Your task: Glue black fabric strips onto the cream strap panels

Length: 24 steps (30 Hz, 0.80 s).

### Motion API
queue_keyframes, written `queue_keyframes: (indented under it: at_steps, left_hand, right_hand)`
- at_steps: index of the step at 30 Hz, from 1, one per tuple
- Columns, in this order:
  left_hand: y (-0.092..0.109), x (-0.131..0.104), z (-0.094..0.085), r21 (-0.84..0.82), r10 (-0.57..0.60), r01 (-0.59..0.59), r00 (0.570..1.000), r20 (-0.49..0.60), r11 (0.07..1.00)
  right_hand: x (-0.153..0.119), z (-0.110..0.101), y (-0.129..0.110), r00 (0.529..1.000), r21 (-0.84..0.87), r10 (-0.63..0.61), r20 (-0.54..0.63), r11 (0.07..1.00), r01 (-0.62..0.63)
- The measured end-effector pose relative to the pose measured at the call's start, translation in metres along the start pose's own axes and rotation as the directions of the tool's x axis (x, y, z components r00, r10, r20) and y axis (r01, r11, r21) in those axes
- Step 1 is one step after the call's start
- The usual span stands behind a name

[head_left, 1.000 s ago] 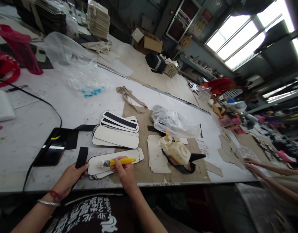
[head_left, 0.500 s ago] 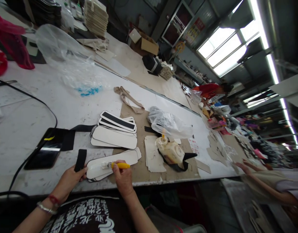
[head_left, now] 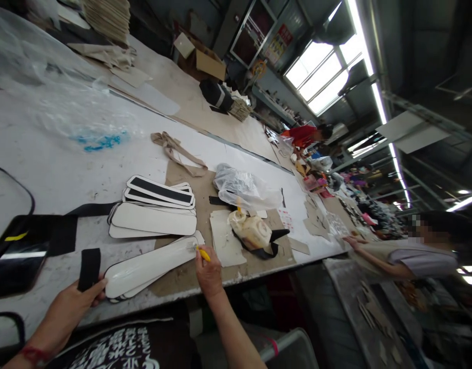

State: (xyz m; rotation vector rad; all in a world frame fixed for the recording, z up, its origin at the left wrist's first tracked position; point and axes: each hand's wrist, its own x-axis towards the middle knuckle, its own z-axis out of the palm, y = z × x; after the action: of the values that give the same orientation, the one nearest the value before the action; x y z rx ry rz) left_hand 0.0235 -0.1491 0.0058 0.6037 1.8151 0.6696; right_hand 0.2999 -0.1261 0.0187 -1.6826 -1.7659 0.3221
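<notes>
My right hand (head_left: 210, 271) is closed on a yellow-handled brush (head_left: 203, 253), its bristles at the right end of a long white piece (head_left: 147, 264). That piece has a glossy wet surface and lies on others like it. My left hand (head_left: 72, 302) pinches a short black strip (head_left: 90, 267), with fingertips at the white piece's left end. Behind lie white pieces (head_left: 153, 219), some of them with black strips (head_left: 161, 189). Right of these, a yellowed container (head_left: 253, 231) stands beside pale sheets (head_left: 225, 241).
A dark phone (head_left: 20, 251) lies at the left. Clear plastic bags (head_left: 246, 185) and a beige strap (head_left: 178, 154) are on the table (head_left: 143, 148). A person (head_left: 409, 259) stands at the right; another in red (head_left: 303, 136) is farther back.
My right hand has moved the brush from the left part of the white piece to its right end. The view has shifted, so the table items appear farther left.
</notes>
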Motion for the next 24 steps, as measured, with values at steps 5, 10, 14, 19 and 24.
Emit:
queue_keyframes:
  at_steps: [5,10,14,19,24]
  left_hand:
    - [0.025,-0.013,-0.001,0.042,-0.106,0.107,0.994,-0.013,0.993]
    - [0.049,-0.028,0.0,0.034,-0.169,0.17,0.985,-0.029,0.985]
    - [0.052,-0.031,0.002,0.002,-0.16,0.16,0.987,-0.024,0.987]
    - [0.05,-0.028,0.0,0.044,-0.193,0.193,0.981,-0.017,0.98]
    - [0.042,-0.021,0.0,0.045,-0.175,0.175,0.984,-0.015,0.983]
  right_hand:
    - [-0.002,-0.008,-0.001,0.987,-0.121,-0.156,0.026,0.98,0.158]
    - [-0.009,0.004,0.001,0.963,-0.283,-0.26,0.07,0.921,0.269]
    - [-0.018,0.014,-0.006,0.954,-0.282,-0.275,0.118,0.912,0.298]
    - [-0.017,0.008,-0.012,0.945,-0.252,-0.307,0.111,0.911,0.326]
    - [-0.016,0.014,-0.009,0.953,-0.295,-0.258,0.158,0.909,0.295]
